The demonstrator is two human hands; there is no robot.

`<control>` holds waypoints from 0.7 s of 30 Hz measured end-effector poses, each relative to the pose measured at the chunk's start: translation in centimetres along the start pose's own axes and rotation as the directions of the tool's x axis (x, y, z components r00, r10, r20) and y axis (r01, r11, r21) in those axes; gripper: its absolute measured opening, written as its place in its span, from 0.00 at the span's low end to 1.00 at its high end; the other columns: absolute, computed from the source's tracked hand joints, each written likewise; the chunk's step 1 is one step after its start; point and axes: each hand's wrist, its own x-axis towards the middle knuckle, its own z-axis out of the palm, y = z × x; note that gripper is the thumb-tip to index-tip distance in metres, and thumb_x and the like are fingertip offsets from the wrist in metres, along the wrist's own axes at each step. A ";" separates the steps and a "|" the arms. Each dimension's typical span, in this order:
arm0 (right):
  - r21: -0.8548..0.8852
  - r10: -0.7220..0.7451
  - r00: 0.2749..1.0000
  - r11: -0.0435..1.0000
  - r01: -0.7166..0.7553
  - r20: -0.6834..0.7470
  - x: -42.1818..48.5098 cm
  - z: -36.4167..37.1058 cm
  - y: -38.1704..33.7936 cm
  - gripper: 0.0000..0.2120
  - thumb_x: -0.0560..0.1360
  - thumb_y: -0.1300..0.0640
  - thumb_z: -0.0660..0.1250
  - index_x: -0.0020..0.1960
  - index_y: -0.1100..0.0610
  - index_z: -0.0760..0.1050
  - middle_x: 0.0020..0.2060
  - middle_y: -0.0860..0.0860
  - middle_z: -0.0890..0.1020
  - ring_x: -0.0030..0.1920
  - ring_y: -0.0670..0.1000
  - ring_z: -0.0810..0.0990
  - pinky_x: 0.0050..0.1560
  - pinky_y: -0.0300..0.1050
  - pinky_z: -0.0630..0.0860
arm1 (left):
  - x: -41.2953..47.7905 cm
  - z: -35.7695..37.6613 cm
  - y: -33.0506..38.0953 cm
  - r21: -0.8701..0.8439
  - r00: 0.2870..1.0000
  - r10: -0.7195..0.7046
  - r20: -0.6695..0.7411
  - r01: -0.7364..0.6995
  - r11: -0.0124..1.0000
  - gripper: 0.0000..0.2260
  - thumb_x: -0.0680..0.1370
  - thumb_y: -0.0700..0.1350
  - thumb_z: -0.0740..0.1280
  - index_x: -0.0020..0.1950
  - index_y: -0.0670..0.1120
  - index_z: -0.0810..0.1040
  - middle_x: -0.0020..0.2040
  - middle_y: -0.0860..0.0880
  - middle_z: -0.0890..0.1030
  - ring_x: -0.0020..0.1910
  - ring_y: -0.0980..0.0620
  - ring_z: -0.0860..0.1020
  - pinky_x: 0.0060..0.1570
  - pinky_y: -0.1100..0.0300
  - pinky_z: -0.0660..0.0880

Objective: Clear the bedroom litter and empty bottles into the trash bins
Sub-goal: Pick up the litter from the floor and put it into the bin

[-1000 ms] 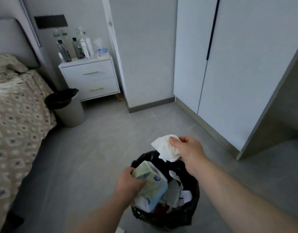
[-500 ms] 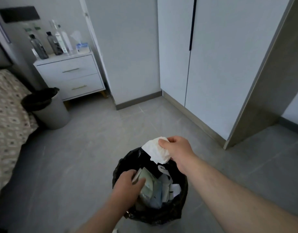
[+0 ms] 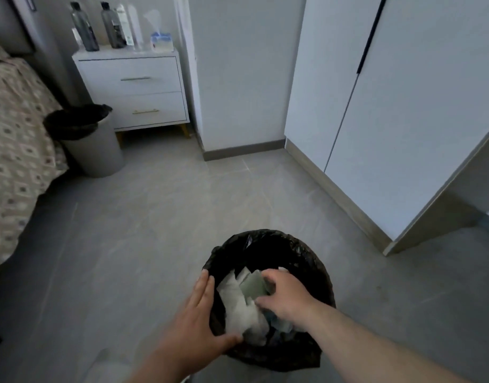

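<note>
While L hand [image 3: 199, 319] lies flat on the left rim of the near bin [image 3: 276, 236], fingers straight and together, thumb over the near edge, R hand [image 3: 286, 297] is down inside the bin mouth. Its fingers are curled onto the litter. Can't tell if it's gripping or just pressing.

Under those fingers is a pale green packet [image 3: 253, 286], w/ crumpled white tissues [image 3: 235, 305] packed beside it toward L hand. It's all inside the black liner, which is bunched over the rim. R forearm crosses the bin's right side and hides that part of the rim.

Bare grey floor [image 3: 160, 222] stretches ahead. Beyond it at far left is a second bin [image 3: 99, 153], grey w/ black liner, tucked btwn the patterned bed [image 3: 14, 128] and the white nightstand [image 3: 133, 89].

On top of the nightstand are two dark bottles [image 3: 84, 29], a white bottle [image 3: 133, 26] and a tissue box [image 3: 162, 41], all upright and close together. White wardrobe doors [image 3: 403, 106] run down the right side.
</note>
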 end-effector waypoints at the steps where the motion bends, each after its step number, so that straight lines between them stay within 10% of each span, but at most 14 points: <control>1: -0.061 0.001 1.000 0.998 0.001 0.024 0.5 0.9 0.3 0.26 0.66 0.47 0.75 0.63 0.45 0.74 0.58 0.43 0.80 0.60 0.48 0.78 0.61 0.45 0.76 | 0.0 0.1 -0.2 -0.029 1.000 -0.006 -0.004 0.006 1.000 0.54 0.63 0.70 0.65 0.76 0.54 0.35 0.74 0.62 0.30 0.75 0.61 0.39 0.75 0.60 0.52; 16: -0.299 0.169 0.965 0.948 -0.105 0.199 4.7 6.1 0.1 0.33 0.73 0.51 0.69 0.73 0.52 0.60 0.66 0.52 0.74 0.66 0.55 0.73 0.63 0.41 0.69 | 0.4 1.1 -1.6 -0.076 0.999 0.044 -0.028 -0.046 0.996 0.56 0.61 0.75 0.62 0.75 0.54 0.32 0.67 0.65 0.24 0.73 0.62 0.31 0.74 0.62 0.45; 21: -0.308 0.108 0.988 0.949 -0.069 0.111 2.1 2.4 -2.4 0.19 0.69 0.53 0.68 0.60 0.48 0.75 0.54 0.48 0.81 0.56 0.50 0.79 0.55 0.42 0.76 | 0.1 -0.4 -1.1 0.060 0.998 0.030 0.062 -0.034 0.998 0.55 0.62 0.73 0.62 0.76 0.53 0.34 0.74 0.58 0.30 0.74 0.57 0.32 0.75 0.58 0.44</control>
